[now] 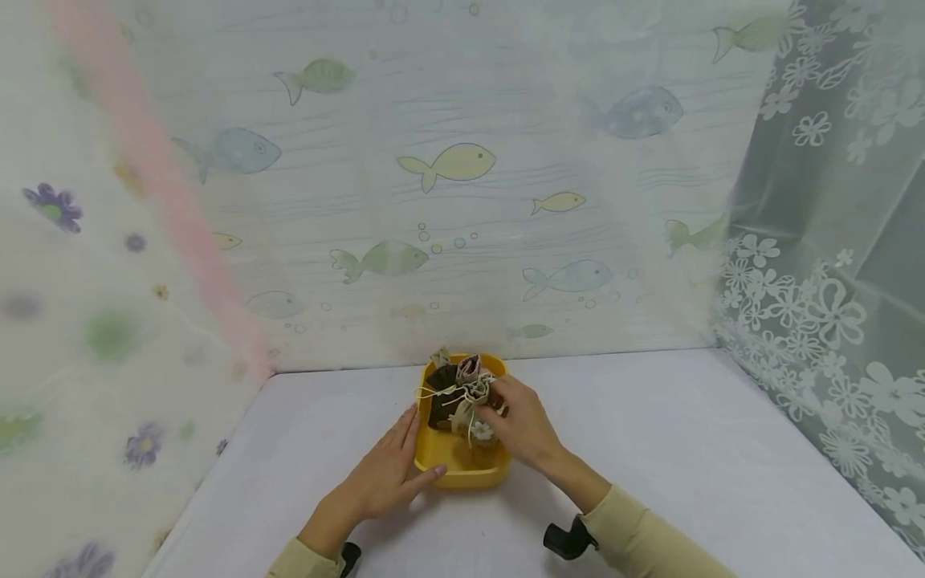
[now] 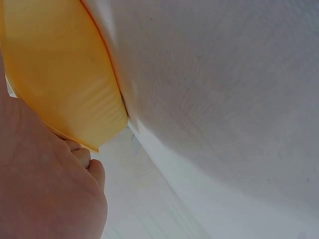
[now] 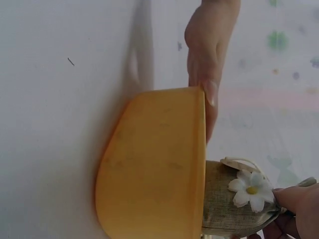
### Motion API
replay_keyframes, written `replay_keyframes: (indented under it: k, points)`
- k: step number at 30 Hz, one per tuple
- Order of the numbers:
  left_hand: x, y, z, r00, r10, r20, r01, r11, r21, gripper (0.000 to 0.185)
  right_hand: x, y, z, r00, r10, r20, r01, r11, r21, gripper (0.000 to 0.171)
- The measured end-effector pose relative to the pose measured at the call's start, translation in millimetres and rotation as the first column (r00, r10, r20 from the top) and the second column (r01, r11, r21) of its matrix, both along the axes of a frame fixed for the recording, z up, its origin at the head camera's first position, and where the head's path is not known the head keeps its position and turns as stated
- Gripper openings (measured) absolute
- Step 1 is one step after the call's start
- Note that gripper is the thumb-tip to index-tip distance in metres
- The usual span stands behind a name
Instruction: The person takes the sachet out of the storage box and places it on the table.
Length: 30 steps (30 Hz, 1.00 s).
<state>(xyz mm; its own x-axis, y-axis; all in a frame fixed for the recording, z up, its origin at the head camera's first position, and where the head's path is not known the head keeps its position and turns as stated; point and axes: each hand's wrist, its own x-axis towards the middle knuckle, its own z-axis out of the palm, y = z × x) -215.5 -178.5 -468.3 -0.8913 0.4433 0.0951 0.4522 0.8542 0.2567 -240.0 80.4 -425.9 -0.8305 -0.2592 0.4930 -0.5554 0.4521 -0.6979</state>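
A yellow plastic tub (image 1: 462, 479) stands on the white-covered table with several small drawstring pouches in it. My right hand (image 1: 526, 421) pinches the gathered neck of a greenish-beige pouch that bears a white daisy (image 3: 251, 190). In the right wrist view, the body of this daisy pouch (image 3: 219, 204) shows above the tub's rim, and its lower part is hidden by the wall. Beside it in the tub lies a dark brown pouch (image 1: 440, 411). My left hand (image 1: 379, 474) rests against the tub's left side, fingers extended along it and thumb at the near rim.
Black wrist mounts (image 1: 568, 539) sit under both forearms. Behind the table hangs a fish-print curtain (image 1: 462, 305); a flowered sheet (image 1: 108, 385) closes the left side and lace fabric (image 1: 831, 385) the right. White tabletop (image 1: 621, 433) surrounds the tub.
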Motion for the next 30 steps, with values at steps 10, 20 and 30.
replay_keyframes:
  k: [10, 20, 30]
  points:
    - [1.2, 0, -0.2, 1.000, 0.000, 0.010, 0.000, 1.000, 0.016, 0.103, -0.2, 17, 0.4, 1.000, -0.011, 0.024, 0.011, 1.000, -0.013, 0.007]
    - [1.4, 0, -0.7, 1.000, -0.021, -0.018, 0.022, 0.998, 0.063, 0.101, -1.0, 31, 0.5, 1.000, -0.016, 0.022, 0.017, 0.999, -0.040, 0.007]
    - [2.0, 0, 0.1, 1.000, 0.006, 0.021, -0.007, 1.000, 0.026, 0.103, -3.7, 45, 5.3, 0.999, -0.042, 0.009, 0.042, 0.999, -0.024, 0.006]
